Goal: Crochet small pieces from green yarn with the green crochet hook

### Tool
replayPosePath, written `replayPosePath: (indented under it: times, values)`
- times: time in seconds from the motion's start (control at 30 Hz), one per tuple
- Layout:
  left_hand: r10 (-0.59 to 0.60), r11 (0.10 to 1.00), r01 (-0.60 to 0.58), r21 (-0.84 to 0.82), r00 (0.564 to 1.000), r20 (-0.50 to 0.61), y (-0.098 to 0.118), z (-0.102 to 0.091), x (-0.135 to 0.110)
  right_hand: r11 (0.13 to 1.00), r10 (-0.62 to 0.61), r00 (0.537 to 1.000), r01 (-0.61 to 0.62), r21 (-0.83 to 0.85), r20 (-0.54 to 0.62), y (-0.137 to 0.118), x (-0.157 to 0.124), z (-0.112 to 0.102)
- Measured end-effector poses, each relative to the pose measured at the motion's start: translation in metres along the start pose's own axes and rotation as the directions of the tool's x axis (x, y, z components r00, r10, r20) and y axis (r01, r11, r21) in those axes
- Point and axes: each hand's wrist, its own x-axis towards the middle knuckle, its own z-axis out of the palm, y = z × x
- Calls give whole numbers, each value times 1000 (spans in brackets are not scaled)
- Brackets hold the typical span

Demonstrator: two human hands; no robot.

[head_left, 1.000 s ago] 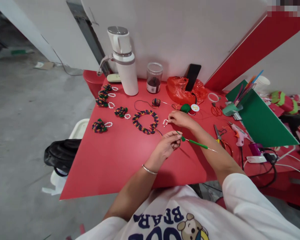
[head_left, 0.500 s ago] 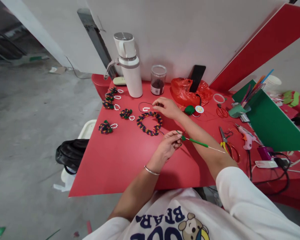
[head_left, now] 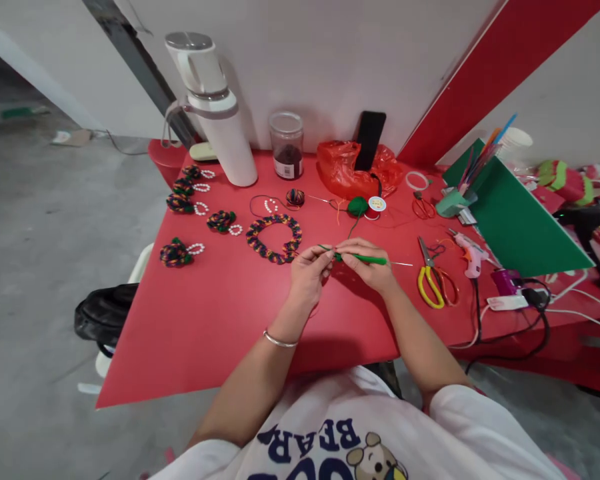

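Note:
Over the red table (head_left: 205,320), my left hand (head_left: 309,272) is closed in a pinch on green yarn at the tip of a green-handled crochet hook (head_left: 367,259). My right hand (head_left: 370,264) is closed on the hook's green handle, its metal end pointing right. A strand of green yarn runs back from my hands to a green yarn ball (head_left: 357,207). Just beyond my left hand lies a multicoloured crocheted ring (head_left: 273,238), with a small string of white beads (head_left: 269,205) behind it.
Several crocheted pieces with bead loops (head_left: 176,253) lie at the left. A white flask (head_left: 213,113), a jar (head_left: 286,145), a red bag (head_left: 353,171) and a phone (head_left: 369,139) stand at the back. Yellow scissors (head_left: 429,285), a glue gun (head_left: 467,251) and cables (head_left: 525,313) lie at the right.
My right hand left the beads behind the crocheted ring, came back toward me and took the hook's handle. My left hand kept its pinch. The camera view shifted.

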Motion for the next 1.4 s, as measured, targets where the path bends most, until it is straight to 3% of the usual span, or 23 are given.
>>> replayPosePath:
  times: [0.27,0.6,0.97,1.2,1.4]
  values:
    - [90,993,-96,75,993,77,3,0,-2,997,30,990,-20,74,-135,5,-9,5]
    - [88,992,-92,87,995,51,4,2,-4,948,209,969,-167,271,-132,13,-12,8]
    - [74,992,-79,100,996,48,0,1,-2,967,120,983,-83,243,-142,16,-10,11]
    - [265,949,-260,179,964,-7,-9,2,-2,949,158,979,-114,293,-132,14,-10,16]
    - [159,977,-159,140,987,16,-11,0,-2,950,166,969,-108,292,-182,16,-9,15]
